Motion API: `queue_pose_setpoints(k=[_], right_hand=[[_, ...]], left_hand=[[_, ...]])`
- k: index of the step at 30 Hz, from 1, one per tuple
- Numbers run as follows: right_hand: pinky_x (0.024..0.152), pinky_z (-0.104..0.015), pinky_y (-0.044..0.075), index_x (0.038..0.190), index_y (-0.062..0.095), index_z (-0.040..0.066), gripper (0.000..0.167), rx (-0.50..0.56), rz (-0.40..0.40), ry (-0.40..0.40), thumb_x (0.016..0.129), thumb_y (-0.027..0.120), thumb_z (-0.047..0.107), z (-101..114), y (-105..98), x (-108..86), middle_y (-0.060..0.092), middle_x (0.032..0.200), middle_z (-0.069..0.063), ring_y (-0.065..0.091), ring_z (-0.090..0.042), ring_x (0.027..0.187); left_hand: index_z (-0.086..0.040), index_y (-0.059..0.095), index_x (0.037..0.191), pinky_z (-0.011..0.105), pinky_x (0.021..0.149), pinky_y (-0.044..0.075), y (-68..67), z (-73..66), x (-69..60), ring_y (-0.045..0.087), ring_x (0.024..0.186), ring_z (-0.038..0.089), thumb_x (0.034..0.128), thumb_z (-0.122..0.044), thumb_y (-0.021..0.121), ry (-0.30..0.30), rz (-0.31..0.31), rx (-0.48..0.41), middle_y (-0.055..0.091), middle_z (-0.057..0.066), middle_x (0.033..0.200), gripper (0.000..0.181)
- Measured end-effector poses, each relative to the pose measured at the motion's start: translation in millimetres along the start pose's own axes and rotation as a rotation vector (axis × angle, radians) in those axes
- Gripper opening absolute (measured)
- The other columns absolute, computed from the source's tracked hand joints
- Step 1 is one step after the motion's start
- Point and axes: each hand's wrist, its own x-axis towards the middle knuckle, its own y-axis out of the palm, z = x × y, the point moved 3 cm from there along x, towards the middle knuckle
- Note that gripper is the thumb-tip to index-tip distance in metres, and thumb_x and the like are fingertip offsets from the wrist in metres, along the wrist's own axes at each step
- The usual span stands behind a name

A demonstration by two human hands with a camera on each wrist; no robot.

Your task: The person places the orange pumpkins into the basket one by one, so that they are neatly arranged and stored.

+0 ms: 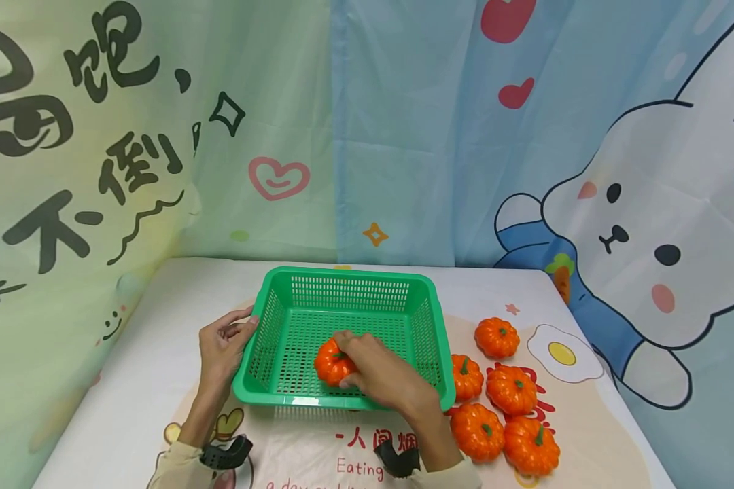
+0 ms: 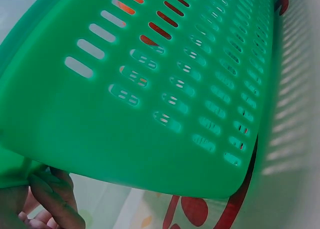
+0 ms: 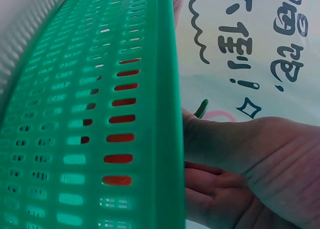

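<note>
A green plastic basket (image 1: 342,402) with slotted walls sits on the table. My left hand (image 1: 225,343) grips its left rim; the left wrist view shows those fingers (image 2: 52,196) curled at the basket's edge. Inside the basket, my right hand (image 1: 379,367) holds an orange toy pumpkin (image 1: 331,363) with a green stem, thumb and fingers around it. In the right wrist view the basket wall (image 3: 165,114) hides most of that pumpkin; its green stem (image 3: 201,109) shows above the hand (image 3: 230,164).
Several more orange pumpkins (image 1: 511,390) lie on the table just right of the basket, one (image 1: 467,377) close against its right side. A printed cloth (image 1: 318,451) covers the table (image 1: 177,299). A patterned curtain (image 1: 397,136) hangs behind the table.
</note>
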Motion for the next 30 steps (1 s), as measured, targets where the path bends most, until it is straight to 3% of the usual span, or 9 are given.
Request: queue_pose_setpoints(k=[6,13,21,30], right_hand=[[0.097,-0.036,0.061,0.144,0.063,0.0,0.06,-0.022,-0.001,-0.028,0.091,0.089,0.013,2.1,4.1,3.8,0.074,0.125,-0.01,0.065,-0.023,0.106],[0.101,-0.039,0.061,0.148,0.061,-0.002,0.066,-0.042,0.012,-0.035,0.09,0.089,0.016,5.1,8.2,7.8,0.073,0.136,-0.013,0.067,-0.026,0.112],[0.091,-0.027,0.059,0.146,0.063,-0.002,0.062,-0.025,0.026,-0.036,0.091,0.088,0.014,7.0,13.1,13.0,0.073,0.128,-0.01,0.064,-0.019,0.104],[0.097,-0.033,0.059,0.149,0.062,0.001,0.064,-0.06,0.037,-0.012,0.092,0.088,0.015,8.3,17.8,13.5,0.072,0.134,-0.01,0.064,-0.025,0.111]], left_hand=[[0.003,0.077,0.129,0.017,0.061,0.062,-0.1,0.3,0.1,0.073,0.068,0.006,0.1033,-0.011,0.077,0.0,-0.002,-0.005,0.078,-0.004,0.081,0.029],[0.004,0.077,0.129,0.018,0.062,0.063,0.1,0.0,0.0,0.074,0.069,0.006,0.1034,-0.01,0.076,0.003,-0.001,-0.014,0.079,-0.003,0.082,0.029],[0.004,0.077,0.129,0.018,0.062,0.063,0.4,-0.7,-0.3,0.075,0.069,0.006,0.1035,-0.009,0.076,0.002,-0.001,-0.019,0.079,-0.006,0.081,0.028],[0.004,0.077,0.129,0.017,0.06,0.061,0.3,-0.5,-0.1,0.072,0.066,0.005,0.1039,-0.009,0.075,0.003,0.007,-0.018,0.077,-0.007,0.077,0.029]])
